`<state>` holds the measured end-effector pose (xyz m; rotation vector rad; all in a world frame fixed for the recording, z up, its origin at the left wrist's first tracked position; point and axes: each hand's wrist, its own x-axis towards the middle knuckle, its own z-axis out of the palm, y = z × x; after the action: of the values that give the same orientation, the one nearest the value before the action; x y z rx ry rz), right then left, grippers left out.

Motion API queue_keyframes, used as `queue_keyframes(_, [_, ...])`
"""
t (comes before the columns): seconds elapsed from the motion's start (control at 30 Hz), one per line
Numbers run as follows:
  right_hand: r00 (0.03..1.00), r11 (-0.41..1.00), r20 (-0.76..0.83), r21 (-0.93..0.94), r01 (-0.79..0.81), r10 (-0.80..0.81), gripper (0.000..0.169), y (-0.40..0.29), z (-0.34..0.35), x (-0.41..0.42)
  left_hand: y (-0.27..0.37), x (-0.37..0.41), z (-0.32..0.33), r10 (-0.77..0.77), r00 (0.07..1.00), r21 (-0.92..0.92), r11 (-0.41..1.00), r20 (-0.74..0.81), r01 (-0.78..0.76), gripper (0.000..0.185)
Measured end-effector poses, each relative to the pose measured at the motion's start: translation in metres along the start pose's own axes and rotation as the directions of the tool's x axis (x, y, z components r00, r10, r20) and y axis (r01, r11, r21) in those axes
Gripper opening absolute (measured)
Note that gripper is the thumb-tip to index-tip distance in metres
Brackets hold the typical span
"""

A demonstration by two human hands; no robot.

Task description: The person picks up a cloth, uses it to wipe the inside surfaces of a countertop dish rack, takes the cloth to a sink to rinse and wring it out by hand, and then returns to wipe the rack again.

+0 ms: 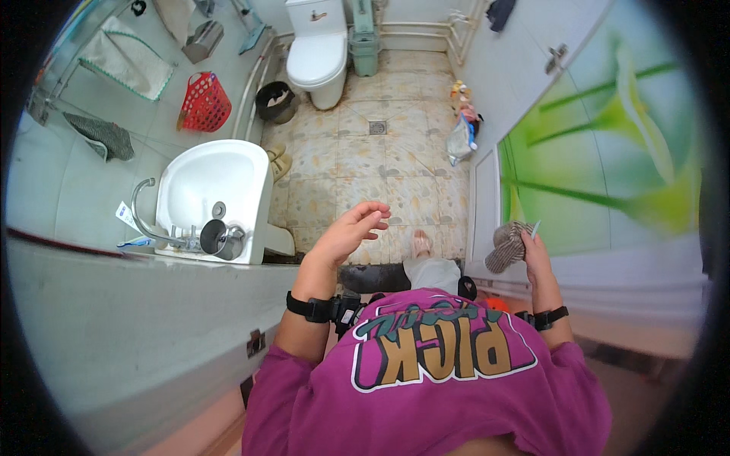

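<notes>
My left hand [355, 232] hangs in the air above the tiled floor [365, 194], right of the washbasin, with its fingers bent a little and nothing in them. In my right hand [536, 256] is a bunched grey-brown striped cloth [506, 246]. A thin pale edge of something shows by the thumb; what it is I cannot tell. The cloth is in front of a door panel [576, 171] printed with green and white lilies. A metal cup [219, 239] rests on the rim of the white washbasin [259, 171], beside the curved tap [137, 199].
A toilet [317, 60] stands at the back, with a black bin [276, 102] to its left and a green bin [364, 54] to its right. Slippers [278, 162] lie beside the basin. A red basket [206, 102] hangs on the left wall. My foot [422, 242] is beyond a dark sill [370, 278].
</notes>
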<state>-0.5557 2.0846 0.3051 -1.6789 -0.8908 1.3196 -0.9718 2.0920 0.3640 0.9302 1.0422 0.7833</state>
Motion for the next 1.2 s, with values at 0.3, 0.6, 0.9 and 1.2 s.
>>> queue_keyframes(0.3, [0.965,0.924,0.262,-0.367,0.112,-0.013,0.034,-0.078,0.080,0.279,0.014,0.054,-0.098,0.024,0.766,-0.155,0.975,-0.642,-0.161,0.030])
queue_keyframes(0.6, [0.802,0.813,0.593,-0.497,0.303,0.064,0.031,-0.194,0.294,0.394,0.010,0.050,-0.143,-0.122,0.355,-0.179,0.975,-0.927,-0.130,0.022])
queue_keyframes(0.9, [0.486,0.837,0.873,-0.230,0.496,-0.049,0.028,-0.265,0.500,0.398,-0.005,0.060,-0.268,0.198,-0.133,0.126,0.898,-0.971,0.421,0.030])
queue_keyframes(1.2, [0.252,0.825,0.954,-0.272,0.496,0.163,0.017,-0.300,0.650,0.389,-0.012,0.030,-0.346,-0.083,-0.393,-0.385,0.457,-0.916,0.802,0.056])
